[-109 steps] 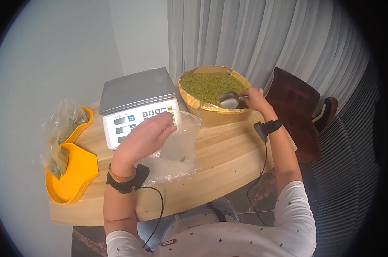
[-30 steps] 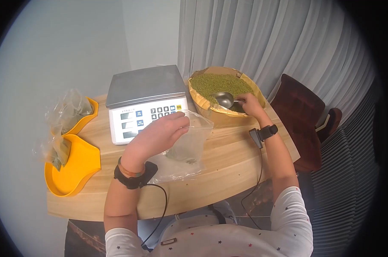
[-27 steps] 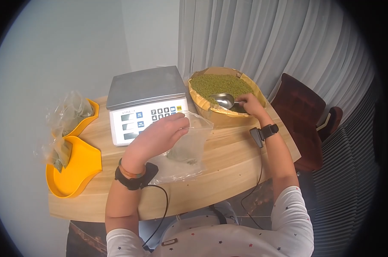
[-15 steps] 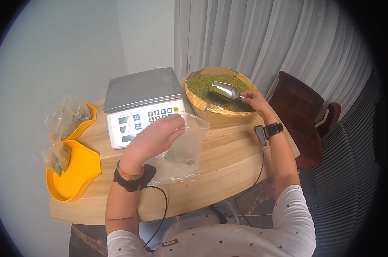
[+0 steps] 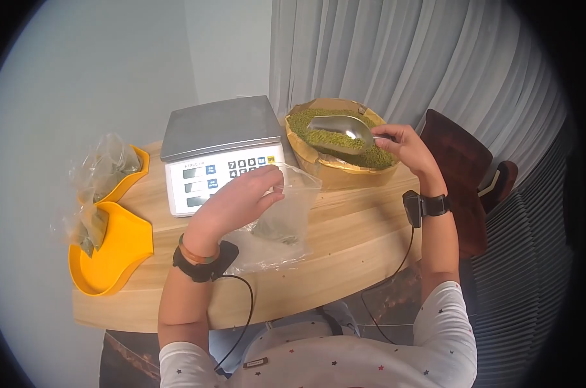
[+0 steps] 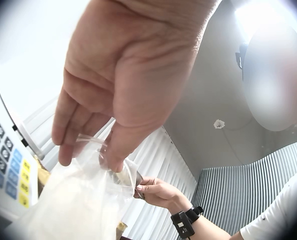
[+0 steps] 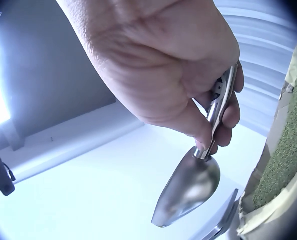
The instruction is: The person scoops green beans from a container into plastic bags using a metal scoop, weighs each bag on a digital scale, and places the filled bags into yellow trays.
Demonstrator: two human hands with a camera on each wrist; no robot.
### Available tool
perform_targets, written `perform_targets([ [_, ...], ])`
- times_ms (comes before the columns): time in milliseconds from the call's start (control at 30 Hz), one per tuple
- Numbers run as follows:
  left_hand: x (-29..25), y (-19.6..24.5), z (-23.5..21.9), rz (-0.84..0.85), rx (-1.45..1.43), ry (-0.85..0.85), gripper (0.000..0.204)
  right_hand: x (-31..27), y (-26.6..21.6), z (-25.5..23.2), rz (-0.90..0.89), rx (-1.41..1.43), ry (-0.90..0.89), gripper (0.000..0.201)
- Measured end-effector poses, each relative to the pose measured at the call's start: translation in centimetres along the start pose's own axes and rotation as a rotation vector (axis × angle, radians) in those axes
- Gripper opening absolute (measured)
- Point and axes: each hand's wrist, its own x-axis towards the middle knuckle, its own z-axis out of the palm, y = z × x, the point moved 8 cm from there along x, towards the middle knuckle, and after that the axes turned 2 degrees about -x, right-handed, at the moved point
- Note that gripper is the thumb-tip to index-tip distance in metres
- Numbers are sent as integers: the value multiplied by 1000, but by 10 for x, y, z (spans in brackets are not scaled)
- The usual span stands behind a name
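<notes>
Your fingers point(image 5: 271, 176) hold something on each side. Left to right: a digital scale point(image 5: 222, 136), keys point(image 5: 242, 163) reading 7, 8, 9, brand possibly "KTRUE"; your left hand point(image 5: 236, 199), pinching the mouth of a clear plastic bag point(image 5: 296, 210), probably limp, slippery, best held by its rim; a metal scoop point(image 5: 348, 123) of green granules point(image 5: 335, 139) above the box point(image 5: 351, 178), stiff, spill-prone if tipped; your right hand point(image 5: 406, 149), gripping its handle point(image 7: 216, 112).

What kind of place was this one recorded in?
Probably a small packing or weighing corner indoors, perhaps in a shop or office: a digital scale on a wooden table, a box of green granules, and bagged portions in yellow trays.
</notes>
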Motion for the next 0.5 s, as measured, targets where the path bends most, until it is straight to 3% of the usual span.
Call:
perform_targets([
  [167, -1, 2, -1, 4, 14, 0, 19, -15, -55, 28, -157, -97, -35, 22],
  [233, -1, 4, -2, 24, 5, 18, 19, -22, -86, 37, -405, -378, 2, 22],
  [367, -1, 4, -2, 22, -6, 10, 20, -43, -122, 54, -512, -630, 89, 22],
  [500, -1, 5, -2, 25, 3, 16, 20, -51, -133, 55, -582, -681, 143, 21],
])
